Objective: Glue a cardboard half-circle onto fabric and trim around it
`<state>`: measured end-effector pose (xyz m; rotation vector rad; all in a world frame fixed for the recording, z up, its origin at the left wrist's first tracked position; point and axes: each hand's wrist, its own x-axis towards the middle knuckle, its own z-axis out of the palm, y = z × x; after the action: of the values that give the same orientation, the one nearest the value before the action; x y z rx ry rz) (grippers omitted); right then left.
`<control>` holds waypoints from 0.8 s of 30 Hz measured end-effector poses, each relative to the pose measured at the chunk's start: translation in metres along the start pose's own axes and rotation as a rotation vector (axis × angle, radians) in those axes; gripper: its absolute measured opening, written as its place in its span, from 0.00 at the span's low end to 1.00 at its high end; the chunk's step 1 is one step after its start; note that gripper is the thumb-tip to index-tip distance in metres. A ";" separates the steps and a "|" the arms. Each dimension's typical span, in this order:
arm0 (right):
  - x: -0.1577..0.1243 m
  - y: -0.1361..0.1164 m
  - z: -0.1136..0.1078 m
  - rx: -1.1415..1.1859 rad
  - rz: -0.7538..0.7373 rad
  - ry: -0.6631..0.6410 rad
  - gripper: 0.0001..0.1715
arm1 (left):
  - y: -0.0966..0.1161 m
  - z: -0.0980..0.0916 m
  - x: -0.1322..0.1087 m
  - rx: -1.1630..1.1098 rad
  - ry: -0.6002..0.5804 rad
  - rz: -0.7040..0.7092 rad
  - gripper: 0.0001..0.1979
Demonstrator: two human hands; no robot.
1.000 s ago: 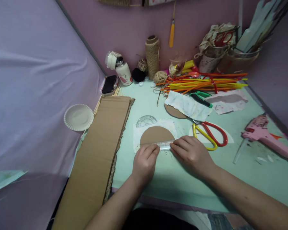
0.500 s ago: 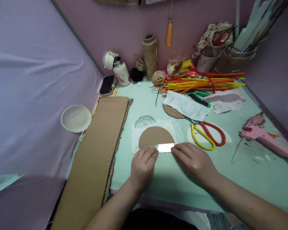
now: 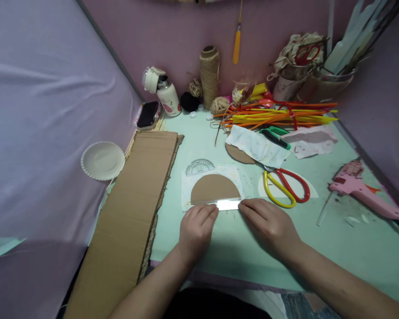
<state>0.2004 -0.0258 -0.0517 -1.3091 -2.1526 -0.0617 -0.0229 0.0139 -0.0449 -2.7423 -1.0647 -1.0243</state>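
A clear ruler (image 3: pixel 228 204) lies along the straight lower edge of a brown cardboard half-circle (image 3: pixel 215 188), catching bright light in its middle. My left hand (image 3: pixel 198 223) has its fingers pressed together on the ruler's left part. At the ruler's right end my right hand (image 3: pixel 269 221) grips it with closed fingers. Under the half-circle is a white paper sheet (image 3: pixel 186 181). A clear protractor (image 3: pixel 200 167) rests at the sheet's upper left edge. To the right, scissors (image 3: pixel 284 188) with one yellow and one red handle lie over a white paper piece (image 3: pixel 310 188).
Long cardboard strips (image 3: pixel 139 186) lie on the left beside a paper plate (image 3: pixel 103 161). A pink glue gun (image 3: pixel 359 184) sits at the right. Toward the wall are colored pipe cleaners (image 3: pixel 275 116), a twine spool (image 3: pixel 209 77), a bottle (image 3: pixel 169 98) and a phone (image 3: pixel 148 114).
The view has shifted slightly. Both hands stay on the ruler, and the ruler and half-circle keep nearly the same arrangement.
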 end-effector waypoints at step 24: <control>0.000 0.003 -0.001 -0.021 -0.068 -0.014 0.17 | 0.008 0.004 -0.004 0.072 -0.001 -0.043 0.08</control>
<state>0.2033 -0.0245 -0.0521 -1.2519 -2.2132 -0.1033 -0.0179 0.0065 -0.0490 -2.6755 -1.1416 -0.9691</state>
